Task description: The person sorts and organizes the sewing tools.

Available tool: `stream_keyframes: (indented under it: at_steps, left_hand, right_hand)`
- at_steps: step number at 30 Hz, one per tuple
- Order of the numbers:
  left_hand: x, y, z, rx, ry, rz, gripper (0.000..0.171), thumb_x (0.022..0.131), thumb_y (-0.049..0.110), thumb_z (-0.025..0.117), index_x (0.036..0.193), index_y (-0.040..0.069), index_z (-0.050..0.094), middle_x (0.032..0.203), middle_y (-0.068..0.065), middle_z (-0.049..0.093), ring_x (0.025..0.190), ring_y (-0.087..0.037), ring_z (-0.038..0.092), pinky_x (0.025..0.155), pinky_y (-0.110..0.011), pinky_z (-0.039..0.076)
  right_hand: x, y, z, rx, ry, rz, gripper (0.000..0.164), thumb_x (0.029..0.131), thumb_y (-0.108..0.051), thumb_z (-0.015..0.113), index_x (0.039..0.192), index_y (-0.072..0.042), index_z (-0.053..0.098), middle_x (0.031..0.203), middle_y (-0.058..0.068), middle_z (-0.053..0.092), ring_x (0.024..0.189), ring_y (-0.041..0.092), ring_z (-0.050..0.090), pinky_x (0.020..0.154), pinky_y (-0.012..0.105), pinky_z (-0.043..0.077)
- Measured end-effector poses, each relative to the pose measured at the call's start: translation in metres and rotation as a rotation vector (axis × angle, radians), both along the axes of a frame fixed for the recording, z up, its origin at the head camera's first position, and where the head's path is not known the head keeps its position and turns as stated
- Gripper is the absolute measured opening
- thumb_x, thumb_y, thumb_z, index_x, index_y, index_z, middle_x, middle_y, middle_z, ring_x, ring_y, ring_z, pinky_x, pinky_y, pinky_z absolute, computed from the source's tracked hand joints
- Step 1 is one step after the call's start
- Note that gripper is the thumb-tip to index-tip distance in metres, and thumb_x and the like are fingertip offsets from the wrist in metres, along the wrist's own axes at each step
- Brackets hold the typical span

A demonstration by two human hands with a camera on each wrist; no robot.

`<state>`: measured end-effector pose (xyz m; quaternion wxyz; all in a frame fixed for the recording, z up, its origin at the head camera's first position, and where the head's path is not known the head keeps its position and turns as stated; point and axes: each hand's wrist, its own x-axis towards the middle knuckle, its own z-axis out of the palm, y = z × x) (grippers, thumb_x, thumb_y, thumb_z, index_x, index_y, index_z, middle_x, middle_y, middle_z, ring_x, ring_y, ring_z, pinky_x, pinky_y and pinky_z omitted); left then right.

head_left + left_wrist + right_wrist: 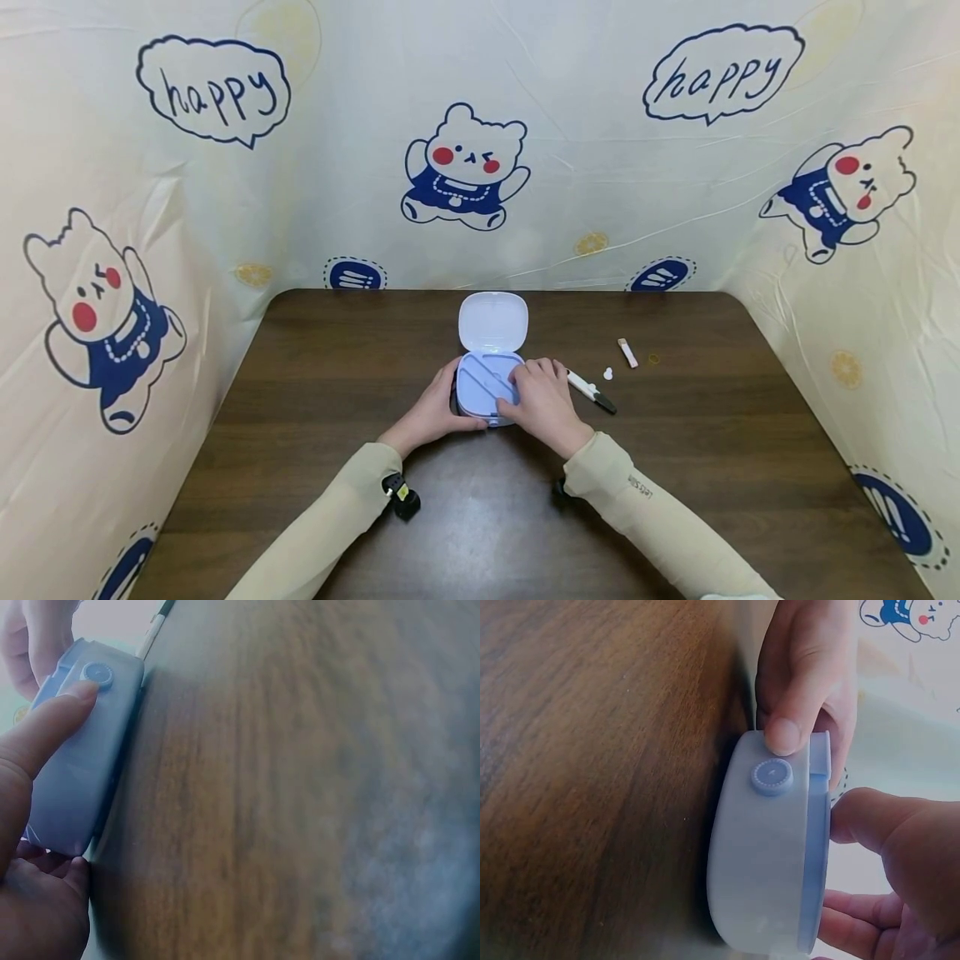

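A small pale-blue hinged case (483,387) lies on the table with its white lid (492,321) flipped back. Diagonal grooves cross the case's inner tray. My left hand (433,410) grips the case by its left side, the thumb beside the round button (97,673) on the front wall. My right hand (546,398) reaches over the tray from the right. Its thumb (859,817) touches the tray's top near the front edge, and the other fingers bend over the right part. I cannot tell whether they pinch anything there.
Right of the case lies a white pen-like stick (592,392) with a black end. Past it are a small white piece (608,374), a short white stick (627,353) with an orange-brown end and a thin yellowish ring (654,359). A printed cloth (570,167) encloses the table.
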<state>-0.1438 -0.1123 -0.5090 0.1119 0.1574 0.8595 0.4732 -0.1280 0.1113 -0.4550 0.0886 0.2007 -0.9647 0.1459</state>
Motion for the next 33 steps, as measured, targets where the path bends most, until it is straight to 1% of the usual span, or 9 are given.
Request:
stream_keyframes:
  at_steps: [18,23,27,30,33]
  left_hand:
    - [-0.0027,0.0005,0.0026,-0.013,-0.016,0.007,0.123,0.076,0.035,0.096,0.165,0.004,0.017,0.165,-0.022,0.028,0.150,-0.035,0.033,0.122,-0.053,0.030]
    - [-0.0019,0.0004,0.0022,-0.013,-0.023,0.007,0.124,0.076,0.036,0.095,0.165,0.004,0.015,0.165,-0.022,0.027,0.151,-0.035,0.033,0.121,-0.054,0.031]
    - [-0.0009,0.0001,0.0016,-0.012,-0.037,0.008,0.126,0.076,0.039,0.095,0.166,0.007,0.013,0.167,-0.021,0.025,0.152,-0.035,0.031,0.121,-0.056,0.030]
    - [-0.0004,0.0001,0.0015,-0.014,-0.048,0.008,0.127,0.077,0.042,0.094,0.167,0.010,0.010,0.169,-0.019,0.022,0.153,-0.034,0.029,0.122,-0.055,0.029]
    - [-0.0002,0.0002,0.0018,-0.015,-0.044,0.004,0.127,0.077,0.043,0.093,0.167,0.010,0.011,0.169,-0.019,0.022,0.153,-0.033,0.029,0.122,-0.055,0.029]
  right_hand:
    - [-0.0022,0.0008,-0.0026,0.013,-0.026,-0.008,0.034,0.086,-0.035,0.081,0.098,-0.006,0.068,0.090,0.007,0.062,0.102,0.035,0.056,0.107,0.064,0.037]
    - [-0.0020,0.0008,-0.0027,0.009,-0.033,-0.008,0.034,0.087,-0.035,0.082,0.099,-0.006,0.068,0.090,0.007,0.061,0.103,0.035,0.056,0.108,0.064,0.037]
    - [-0.0014,0.0008,-0.0040,-0.001,-0.036,-0.008,0.035,0.086,-0.035,0.082,0.099,-0.006,0.068,0.090,0.007,0.061,0.103,0.036,0.056,0.108,0.064,0.036]
    - [-0.0006,0.0008,-0.0054,0.001,-0.030,-0.010,0.034,0.086,-0.034,0.082,0.098,-0.006,0.068,0.089,0.007,0.061,0.103,0.036,0.056,0.107,0.065,0.037]
    - [0.0002,0.0009,-0.0058,0.004,-0.034,-0.014,0.034,0.086,-0.035,0.082,0.099,-0.006,0.068,0.090,0.008,0.061,0.104,0.037,0.055,0.108,0.065,0.036]
